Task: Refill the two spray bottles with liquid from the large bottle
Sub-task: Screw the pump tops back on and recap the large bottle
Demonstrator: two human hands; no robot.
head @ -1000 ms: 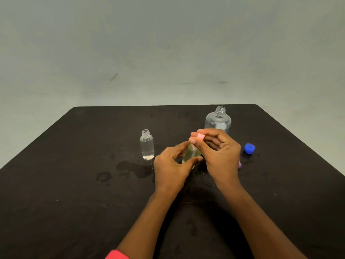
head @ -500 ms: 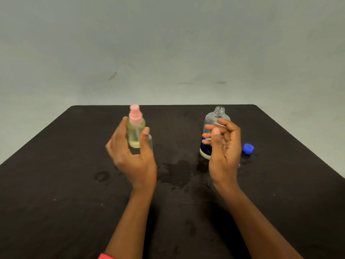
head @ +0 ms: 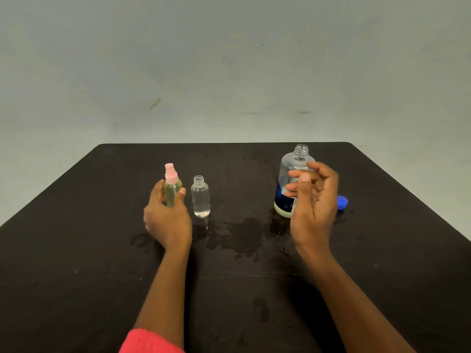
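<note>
The left hand (head: pixel 167 220) has carried the capped spray bottle (head: pixel 172 191) left from the middle of the tabletop (head: pixel 76 225), gripping it just beside the uncapped spray bottle (head: pixel 200 197). The right hand (head: pixel 316 207), loose and empty, hovers before the large bottle (head: pixel 290 164) toward the far right corner; one refill looks finished.

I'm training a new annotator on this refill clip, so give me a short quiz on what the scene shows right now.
1. True or false: the large bottle is capped.
2. Fill in: the blue cap lies on the table to the large bottle's ____.
3. The left hand holds: A the large bottle; B the pink-capped bottle; C the blue cap.

Key: 1 false; 2 right; 3 B.
</note>
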